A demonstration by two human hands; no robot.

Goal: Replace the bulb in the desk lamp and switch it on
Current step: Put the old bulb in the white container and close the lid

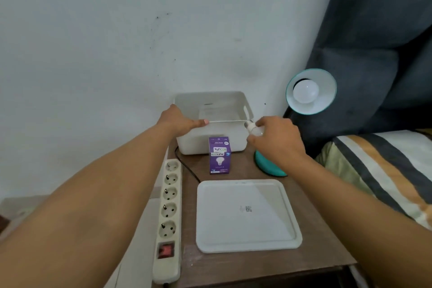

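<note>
A teal desk lamp stands at the table's right; its shade faces me with a white bulb seated in it, and its teal base is partly hidden by my right wrist. My right hand is closed around another white bulb, held at the near right corner of the white bin, screw base pointing toward the bin. My left hand grips the bin's near left rim. A purple bulb box stands upright in front of the bin.
A white tray lies on the brown table near me. A cream power strip with a red switch runs along the left edge, a black cord beside it. The wall is behind; a striped bed and dark cushion are at right.
</note>
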